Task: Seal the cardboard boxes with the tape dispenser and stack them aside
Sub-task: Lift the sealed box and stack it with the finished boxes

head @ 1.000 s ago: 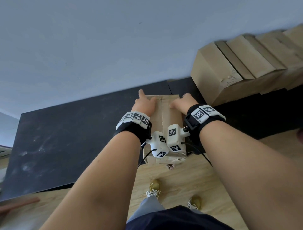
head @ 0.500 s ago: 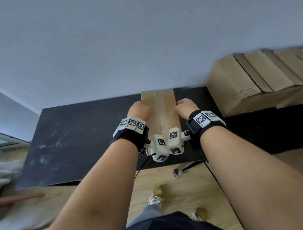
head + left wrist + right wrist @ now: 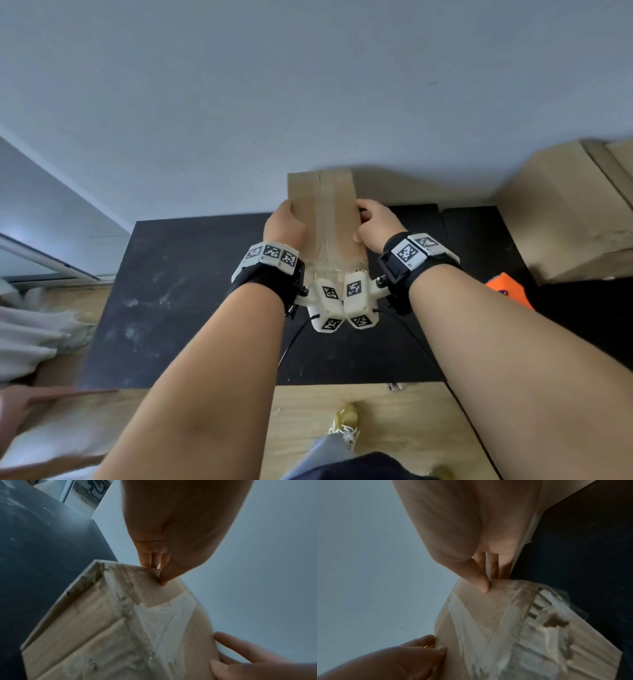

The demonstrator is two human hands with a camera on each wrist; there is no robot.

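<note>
I hold a narrow cardboard box (image 3: 322, 205) off the black table (image 3: 171, 308), in front of the grey wall. Clear tape runs down its middle seam and over its near end (image 3: 163, 615). My left hand (image 3: 284, 226) grips the box's left side and my right hand (image 3: 375, 224) grips its right side. In both wrist views each thumb presses the near face while the fingers curl round the edge. The orange tape dispenser (image 3: 507, 291) lies on the table to the right, partly hidden behind my right forearm.
A stack of sealed cardboard boxes (image 3: 565, 212) stands at the table's right end against the wall. White cloth (image 3: 30, 329) lies left of the table. Wooden floor (image 3: 394, 428) and my shoes are below the table's front edge.
The box has come up from the table's front edge and moved away from me toward the wall. Both hands shifted from its top to its sides.
</note>
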